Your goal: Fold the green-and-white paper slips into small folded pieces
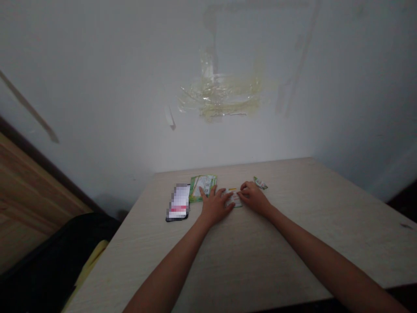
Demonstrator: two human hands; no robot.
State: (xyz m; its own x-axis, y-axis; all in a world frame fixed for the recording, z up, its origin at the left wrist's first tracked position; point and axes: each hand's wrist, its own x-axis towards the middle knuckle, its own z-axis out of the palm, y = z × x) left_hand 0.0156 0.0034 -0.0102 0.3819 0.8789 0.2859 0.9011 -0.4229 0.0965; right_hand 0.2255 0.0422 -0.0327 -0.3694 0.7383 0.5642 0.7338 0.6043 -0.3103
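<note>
A small, pale printed sheet [235,199] with a yellow strip at its top lies on the table between my hands. My left hand [216,206] is open, fingers spread flat, with the fingertips on the left part of this sheet. The thumb reaches over the lower right of a green and white printed packet [202,184]. At the sheet's right edge, the thumb and fingers of my right hand [256,197] are pinched together. What they grip is too small to make out. A crumpled green and white wrapper piece [260,183] rests just beyond the right hand.
A phone [178,202] with a blurred screen lies left of the packet. The light wood table [260,261] meets a white wall [124,87] with old clear tape [221,95] on it. Dark and yellow cloth [94,261] is beside the table's left edge.
</note>
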